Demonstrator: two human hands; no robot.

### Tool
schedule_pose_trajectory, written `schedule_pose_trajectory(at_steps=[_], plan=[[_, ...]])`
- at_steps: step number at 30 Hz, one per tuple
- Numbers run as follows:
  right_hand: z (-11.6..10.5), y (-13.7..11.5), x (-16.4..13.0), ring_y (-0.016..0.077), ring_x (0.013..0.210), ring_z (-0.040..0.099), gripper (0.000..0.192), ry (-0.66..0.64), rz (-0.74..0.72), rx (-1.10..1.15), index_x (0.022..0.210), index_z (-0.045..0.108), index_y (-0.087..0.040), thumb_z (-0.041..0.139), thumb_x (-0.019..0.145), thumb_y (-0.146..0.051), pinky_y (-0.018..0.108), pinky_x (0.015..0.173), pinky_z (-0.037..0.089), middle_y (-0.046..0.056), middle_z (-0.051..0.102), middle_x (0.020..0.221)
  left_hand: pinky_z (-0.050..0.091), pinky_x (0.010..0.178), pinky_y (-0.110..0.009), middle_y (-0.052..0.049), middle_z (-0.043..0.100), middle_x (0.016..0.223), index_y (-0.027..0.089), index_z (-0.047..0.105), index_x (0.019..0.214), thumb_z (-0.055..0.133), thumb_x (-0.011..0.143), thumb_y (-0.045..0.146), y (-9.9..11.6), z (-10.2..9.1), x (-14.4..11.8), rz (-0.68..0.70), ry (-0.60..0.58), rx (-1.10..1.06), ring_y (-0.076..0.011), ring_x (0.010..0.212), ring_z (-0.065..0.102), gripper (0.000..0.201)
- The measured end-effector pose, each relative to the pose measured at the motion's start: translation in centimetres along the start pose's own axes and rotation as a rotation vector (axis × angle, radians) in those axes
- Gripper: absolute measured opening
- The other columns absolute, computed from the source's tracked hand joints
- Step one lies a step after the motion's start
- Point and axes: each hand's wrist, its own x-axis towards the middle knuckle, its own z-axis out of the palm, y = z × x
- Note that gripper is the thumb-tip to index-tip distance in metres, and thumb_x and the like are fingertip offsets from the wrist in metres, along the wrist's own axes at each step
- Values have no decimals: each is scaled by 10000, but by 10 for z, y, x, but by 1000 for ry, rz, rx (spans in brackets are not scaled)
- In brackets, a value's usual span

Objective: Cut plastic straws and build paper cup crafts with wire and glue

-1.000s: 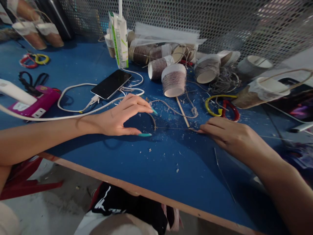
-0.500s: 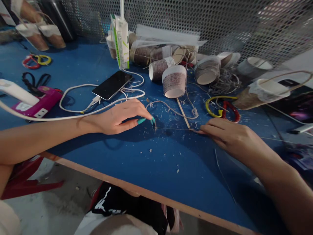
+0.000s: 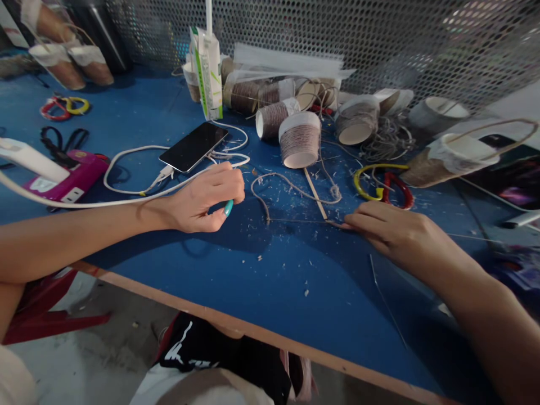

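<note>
My left hand [image 3: 211, 197] is curled closed above the blue table, its thumb with a teal nail against the bent fingers; nothing shows in it. To its right lies a brown cord [image 3: 291, 180], curving up towards a cord-wrapped cup [image 3: 300, 140]. A fine thread [image 3: 295, 221] runs from the cord's left end towards my right hand [image 3: 383, 228]. That hand pinches a short brown cord end [image 3: 336, 224] close to the tabletop. Just left of its fingertips is the tip of a thin wooden stick [image 3: 315, 194], which reaches back under the cup.
A phone [image 3: 194, 146] with a white cable lies behind my left hand, near a purple power strip [image 3: 70, 174]. Yellow-and-red handled scissors [image 3: 396, 191] lie behind my right hand. Several wrapped cups and a drink carton [image 3: 207, 76] stand along the mesh panel. A thin metal rod [image 3: 386, 298] lies in front.
My left hand has drawn back to the left from the cord's end, and its fingers have curled in. My right hand keeps its place and its pinch.
</note>
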Motion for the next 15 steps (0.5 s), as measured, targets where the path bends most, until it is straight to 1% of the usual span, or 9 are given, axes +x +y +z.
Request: schedule_pose_trajectory(at_steps=[3,6,9,12,15], plan=[[0,0,0,138,664,576,229,-15,3,-6,805,576,-150,396,944,-179,245,576,444,42,574,736,384,661,-367,-44,496,745,210,396,764,360,712,163,1,0,1,-29,-21,6,-182,699,447,79],[0,2,-1,142,663,582,226,-25,2,-19,801,576,-153,401,941,-181,249,567,449,45,580,742,390,672,-379,-47,480,761,210,362,764,387,742,235,-1,2,0,-71,-47,-9,-190,728,449,42],[1,3,-3,145,669,593,251,-12,-4,-30,817,581,-153,368,948,-172,251,570,461,48,588,752,404,681,-375,-44,472,770,211,343,762,437,779,310,-3,3,-1,-102,-68,-31,-187,743,448,138],[1,3,-2,145,666,602,280,6,-26,-48,836,590,-150,336,952,-159,248,565,473,50,598,754,433,737,-382,-61,520,833,199,414,825,438,821,327,-4,3,-1,-129,-89,-68,-188,787,479,130],[1,2,-1,145,646,605,300,5,-39,-70,824,593,-148,321,952,-157,245,544,477,51,603,742,450,818,-396,-90,570,937,183,485,952,456,860,383,-2,4,-2,-139,-85,-77,-201,879,520,222]])
